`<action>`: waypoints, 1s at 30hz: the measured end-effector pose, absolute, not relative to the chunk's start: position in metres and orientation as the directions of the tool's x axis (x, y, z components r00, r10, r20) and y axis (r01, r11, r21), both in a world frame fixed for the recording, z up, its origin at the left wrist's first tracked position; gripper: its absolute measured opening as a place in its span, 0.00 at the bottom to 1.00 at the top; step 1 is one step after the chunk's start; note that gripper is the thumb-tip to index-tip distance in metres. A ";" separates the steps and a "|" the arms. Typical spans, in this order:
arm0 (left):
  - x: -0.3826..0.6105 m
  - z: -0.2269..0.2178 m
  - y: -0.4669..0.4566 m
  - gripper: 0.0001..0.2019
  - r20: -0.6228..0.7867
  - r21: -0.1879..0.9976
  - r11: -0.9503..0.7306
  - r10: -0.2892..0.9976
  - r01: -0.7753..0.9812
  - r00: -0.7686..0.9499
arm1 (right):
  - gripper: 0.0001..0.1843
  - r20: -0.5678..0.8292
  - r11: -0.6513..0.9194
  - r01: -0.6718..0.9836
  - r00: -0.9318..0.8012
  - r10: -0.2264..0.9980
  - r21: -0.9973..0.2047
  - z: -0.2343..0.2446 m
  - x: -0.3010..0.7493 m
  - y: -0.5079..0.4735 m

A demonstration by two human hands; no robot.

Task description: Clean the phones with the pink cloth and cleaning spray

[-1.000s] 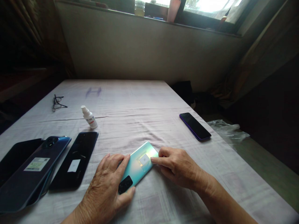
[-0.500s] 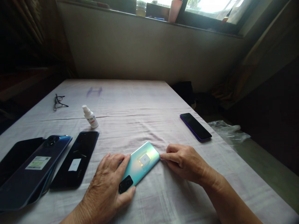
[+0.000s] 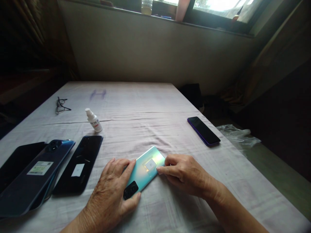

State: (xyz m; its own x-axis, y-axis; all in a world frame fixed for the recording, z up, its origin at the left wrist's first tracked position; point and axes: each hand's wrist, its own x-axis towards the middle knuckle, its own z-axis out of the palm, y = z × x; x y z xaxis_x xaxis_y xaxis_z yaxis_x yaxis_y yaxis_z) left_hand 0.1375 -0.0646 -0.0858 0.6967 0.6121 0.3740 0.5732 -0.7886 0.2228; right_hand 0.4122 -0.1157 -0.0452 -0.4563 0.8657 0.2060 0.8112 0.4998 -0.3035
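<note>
A teal, glossy smartphone (image 3: 143,176) lies face down on the cloth, its black camera block at the lower left end. A small white sticker (image 3: 150,164) with handwriting is on its back. My left hand (image 3: 114,187) holds the phone by that end, fingers at the far edge and thumb at the near edge. My right hand (image 3: 184,173) is curled at the phone's right corner, its fingertips drawn together and touching the edge near the sticker. What is between those fingertips, if anything, is too small to make out.
Left of my hands lie a black phone (image 3: 81,155) with a white label and a stack of dark phones (image 3: 29,191). Behind stand a white bottle (image 3: 93,120) and folded eyeglasses (image 3: 62,105). A purple-edged phone (image 3: 203,130) rests near the table's right edge.
My right hand has shifted slightly left along the phone's near edge, from its corner toward the sticker. My left hand and the phone stay in place.
</note>
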 end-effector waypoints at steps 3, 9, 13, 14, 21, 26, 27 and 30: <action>0.137 -0.086 -0.065 0.34 0.383 0.211 -0.793 0.605 0.571 0.699 | 0.14 0.208 0.467 0.833 -0.421 0.883 -0.297 -0.047 0.420 -0.115; 0.139 -0.085 -0.064 0.34 0.374 0.203 -0.799 0.598 0.566 0.709 | 0.13 0.213 0.463 0.843 -0.417 0.884 -0.274 -0.048 0.421 -0.115; 0.138 -0.086 -0.065 0.33 0.376 0.201 -0.801 0.594 0.563 0.711 | 0.13 0.245 0.520 0.811 -0.465 0.851 -0.267 -0.049 0.407 -0.114; 0.138 -0.086 -0.065 0.33 0.379 0.197 -0.801 0.593 0.565 0.710 | 0.13 0.256 0.534 0.805 -0.476 0.842 -0.260 -0.049 0.404 -0.114; 0.137 -0.086 -0.065 0.34 0.376 0.179 -0.810 0.581 0.559 0.721 | 0.14 0.248 0.520 0.803 -0.462 0.851 -0.292 -0.050 0.407 -0.115; 0.138 -0.085 -0.064 0.34 0.389 0.165 -0.814 0.573 0.557 0.721 | 0.13 0.227 0.470 0.837 -0.417 0.880 -0.282 -0.049 0.421 -0.113; 0.137 -0.085 -0.065 0.34 0.394 0.162 -0.815 0.570 0.556 0.721 | 0.13 0.228 0.471 0.837 -0.419 0.879 -0.279 -0.049 0.422 -0.113; 0.137 -0.086 -0.065 0.33 0.401 0.160 -0.813 0.571 0.559 0.716 | 0.12 0.233 0.487 0.828 -0.434 0.870 -0.277 -0.049 0.423 -0.112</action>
